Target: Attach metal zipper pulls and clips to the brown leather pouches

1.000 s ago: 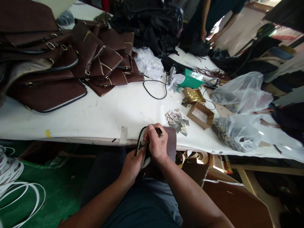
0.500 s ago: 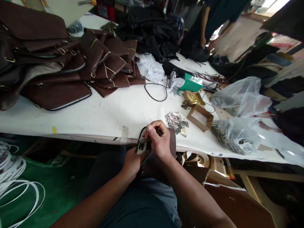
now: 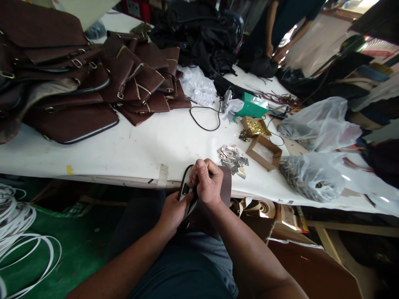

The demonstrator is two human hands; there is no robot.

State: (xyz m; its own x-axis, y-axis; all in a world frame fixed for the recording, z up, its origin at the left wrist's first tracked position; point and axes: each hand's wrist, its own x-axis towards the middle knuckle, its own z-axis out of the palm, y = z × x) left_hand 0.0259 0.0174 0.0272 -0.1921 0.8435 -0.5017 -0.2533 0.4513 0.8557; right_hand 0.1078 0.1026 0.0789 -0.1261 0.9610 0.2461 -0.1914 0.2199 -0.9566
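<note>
A brown leather bag piece [image 3: 225, 185] with a black-edged, pale-lined part rests at the table's front edge, over my lap. My left hand [image 3: 175, 209] grips its near left edge, thumb on the pale lining beside a small dark fitting [image 3: 186, 189]. Above the lining, my right hand [image 3: 208, 182] is closed with the thumb on top; whatever is between its fingers is hidden. Just beyond the right hand lies a heap of small metal plates [image 3: 232, 159].
Brown leather bags [image 3: 75, 120] are piled at left. Cardboard boxes of brass pieces [image 3: 256, 126] and small clear parts [image 3: 264, 153], a green box [image 3: 252, 104] and plastic bags [image 3: 314, 176] stand at right. A co-worker's hands [image 3: 274, 52] handle black material at the back.
My right hand has turned slightly, its fingers curling tighter and its thumb now pointing up. The left hand keeps its hold, and more of the pale lining shows.
</note>
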